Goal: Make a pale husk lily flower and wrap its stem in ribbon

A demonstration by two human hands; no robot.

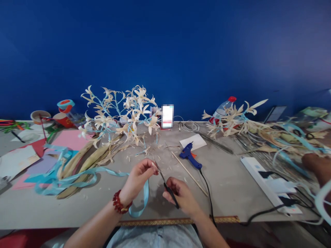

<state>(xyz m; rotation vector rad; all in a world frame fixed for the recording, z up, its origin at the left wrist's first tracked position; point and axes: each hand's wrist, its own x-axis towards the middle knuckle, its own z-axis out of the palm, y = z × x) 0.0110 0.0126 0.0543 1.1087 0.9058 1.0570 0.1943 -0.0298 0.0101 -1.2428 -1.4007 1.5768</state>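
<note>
Currently, right hand [181,196] grasps scissors [171,194] by the black handles, fingers curled round them; blades point up and away from the body, tips close to the left fingertips. Left hand [141,175]: thumb and fingers pinched together; whatever lies between them is too small to tell. Red bead bracelet [119,203] on that wrist. Light blue ribbon [108,169] runs from the left of the table to behind the left hand, with a loop hanging below it. Just right of the scissors, a thin stick [190,174] lies slantwise; beyond it, a blue glue gun [191,155] rests on its side near a white sheet [195,141]. Pale scraps dot the grey table [227,193] around the hands. Further left: dried husks [85,167] beside pink paper [68,139]. Behind: pale flowers on blue stems [124,115], before a blue wall [165,51]. Far right: white power strip [258,181]; another person's hand [317,168] at the edge.
</note>
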